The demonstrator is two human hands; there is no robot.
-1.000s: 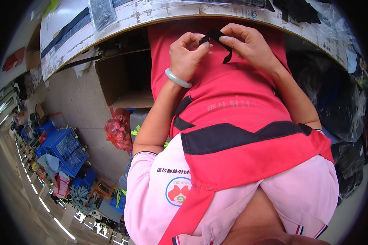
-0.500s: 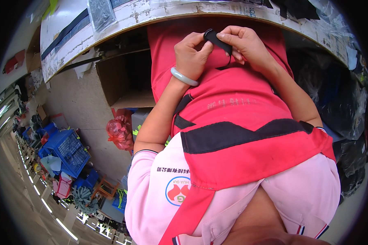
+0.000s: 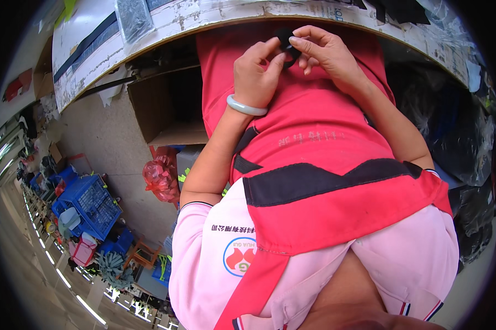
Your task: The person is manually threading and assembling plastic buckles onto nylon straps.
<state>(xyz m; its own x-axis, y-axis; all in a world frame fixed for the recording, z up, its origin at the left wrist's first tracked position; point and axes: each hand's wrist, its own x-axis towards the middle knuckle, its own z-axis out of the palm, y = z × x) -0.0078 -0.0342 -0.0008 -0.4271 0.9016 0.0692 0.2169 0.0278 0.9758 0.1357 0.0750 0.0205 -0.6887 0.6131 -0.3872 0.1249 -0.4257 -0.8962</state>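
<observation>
Over my apron-covered lap, close to the table edge, is a small black piece (image 3: 285, 37) that looks like a folded or curled strip of fabric. My left hand (image 3: 256, 74) pinches its near left side between thumb and fingers; a pale bangle (image 3: 247, 106) circles that wrist. From the other side, my right hand (image 3: 331, 58) has its thumb and forefinger closed at the piece's right edge, the other fingers curled beneath. Fingers hide part of the piece, so its full shape does not show. The red apron (image 3: 314, 115) lies under both hands.
A worn white tabletop (image 3: 176, 25) curves just beyond my hands, with a clear plastic packet (image 3: 133, 21) and black scraps (image 3: 399, 11) on it. Below are an open cardboard box (image 3: 173, 135), a red plastic bag (image 3: 161, 179), blue crates (image 3: 88, 203) and black plastic bags (image 3: 462, 148) at the right.
The black piece has turned from a slanted strip into a more bunched shape between my fingers. My right hand has shifted slightly up, its fingers more spread.
</observation>
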